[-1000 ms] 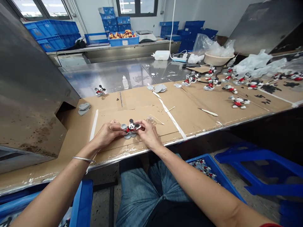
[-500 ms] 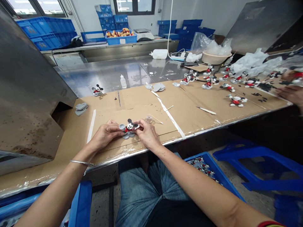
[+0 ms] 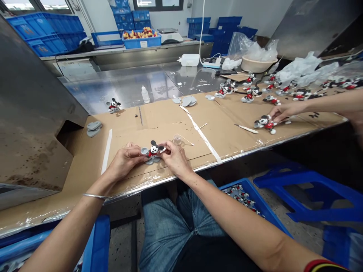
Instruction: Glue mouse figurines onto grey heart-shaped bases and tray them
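Note:
Between my two hands, close to the table's front edge, a Mickey Mouse figurine (image 3: 154, 149) stands upright on grey feet. My left hand (image 3: 126, 158) grips its left side, below a small grey cup-shaped part. The fingers of my right hand (image 3: 173, 155) are closed on its other side, by a black-and-white part. Just beyond my right hand are a small clear pot (image 3: 177, 139) and a cotton swab (image 3: 187, 141). Grey flat pieces (image 3: 93, 129) lie stacked at the left, and another Mickey figurine (image 3: 114, 105) stands behind them.
A co-worker's hand (image 3: 283, 112) holds a figurine (image 3: 266, 123) at the right. Several figurines stand farther back there. A white-handled knife (image 3: 246, 129) lies on the cardboard. A dropper bottle (image 3: 145, 94) stands behind. Blue crates (image 3: 249, 196) sit below the table edge, beside a blue stool (image 3: 306, 189).
The co-worker's hand has reached in from the right and now holds a figurine over the cardboard. My hands keep their grip on my figurine; the view has shifted slightly.

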